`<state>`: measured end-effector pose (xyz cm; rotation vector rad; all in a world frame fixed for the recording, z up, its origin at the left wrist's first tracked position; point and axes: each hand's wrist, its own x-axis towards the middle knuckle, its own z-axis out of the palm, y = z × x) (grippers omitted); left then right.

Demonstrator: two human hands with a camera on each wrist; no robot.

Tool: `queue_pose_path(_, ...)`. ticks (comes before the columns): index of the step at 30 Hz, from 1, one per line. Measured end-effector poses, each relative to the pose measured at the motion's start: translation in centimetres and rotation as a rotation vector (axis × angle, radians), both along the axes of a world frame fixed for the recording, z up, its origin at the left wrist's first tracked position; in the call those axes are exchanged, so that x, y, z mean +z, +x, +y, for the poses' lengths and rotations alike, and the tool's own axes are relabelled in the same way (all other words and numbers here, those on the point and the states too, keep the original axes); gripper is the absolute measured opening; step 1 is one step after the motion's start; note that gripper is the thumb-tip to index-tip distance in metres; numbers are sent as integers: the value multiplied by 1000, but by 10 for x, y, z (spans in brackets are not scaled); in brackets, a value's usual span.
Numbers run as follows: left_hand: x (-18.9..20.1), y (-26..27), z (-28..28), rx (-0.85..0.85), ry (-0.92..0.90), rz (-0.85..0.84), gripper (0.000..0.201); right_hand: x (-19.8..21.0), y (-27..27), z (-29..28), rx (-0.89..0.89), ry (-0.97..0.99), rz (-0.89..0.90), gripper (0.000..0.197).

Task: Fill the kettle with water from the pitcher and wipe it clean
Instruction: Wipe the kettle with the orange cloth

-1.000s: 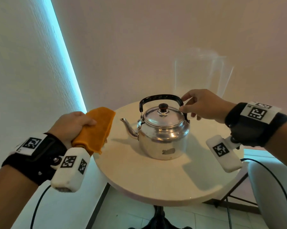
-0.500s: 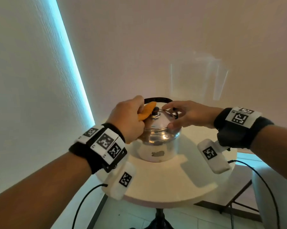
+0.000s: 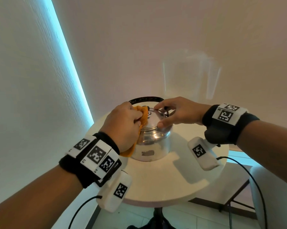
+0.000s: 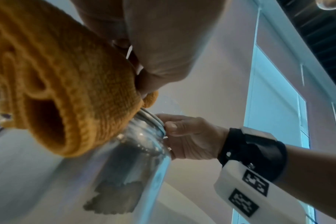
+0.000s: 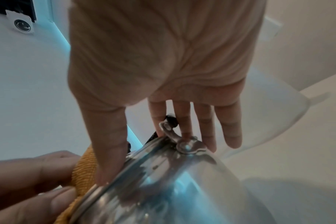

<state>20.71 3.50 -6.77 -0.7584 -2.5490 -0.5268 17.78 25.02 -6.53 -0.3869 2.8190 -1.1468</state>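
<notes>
A shiny steel kettle (image 3: 153, 142) with a black handle stands at the back of the round white table (image 3: 164, 180). My left hand (image 3: 136, 119) grips a bunched orange cloth (image 3: 143, 113) and presses it against the kettle's lid and left shoulder; the spout is hidden behind that hand. My right hand (image 3: 161, 115) rests on the kettle's top with straight fingers by the handle hinge (image 5: 186, 144) and its thumb on the lid's rim. In the left wrist view the cloth (image 4: 67, 91) lies on the kettle (image 4: 125, 166). A clear pitcher (image 3: 189, 76) stands faintly behind the kettle.
A white wall with a blue light strip (image 3: 70, 63) runs close along the table's left side. At the right stands a white chair (image 3: 271, 195) with a dark frame below it. Cables hang from both wrist cameras over the table's front edge.
My left hand carried the cloth from the table's left edge onto the kettle's top. My right hand came down from the handle onto the lid and shoulder.
</notes>
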Motion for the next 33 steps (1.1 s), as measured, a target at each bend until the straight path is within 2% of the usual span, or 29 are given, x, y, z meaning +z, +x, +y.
queue_pose_path(12, 9, 8, 28, -72, -205, -76, 25, 3, 2, 0, -6, -49, -21, 55)
queue_pose_path(15, 13, 6, 9, -50, -142, -146, 19, 4, 3, -3, -14, -16, -7, 57)
queue_pose_path(18, 12, -2, -18, 42, -44, -173, 23, 4, 4, -7, -18, 9, 18, 61)
queue_pose_path(21, 9, -3, -25, 90, 5, -181, 24, 4, 5, -8, -26, -20, 2, 54)
queue_pose_path(25, 10, 14, 2, 44, -120, -136, 22, 5, 3, -8, -47, -59, -33, 36)
queue_pose_path(28, 11, 22, 33, 26, -249, -116, 28, 4, 2, -9, -62, -67, -15, 24)
queue_pose_path(33, 17, 11, 72, 95, -435, -93, 34, 3, 0, -5, -67, -66, -28, 25)
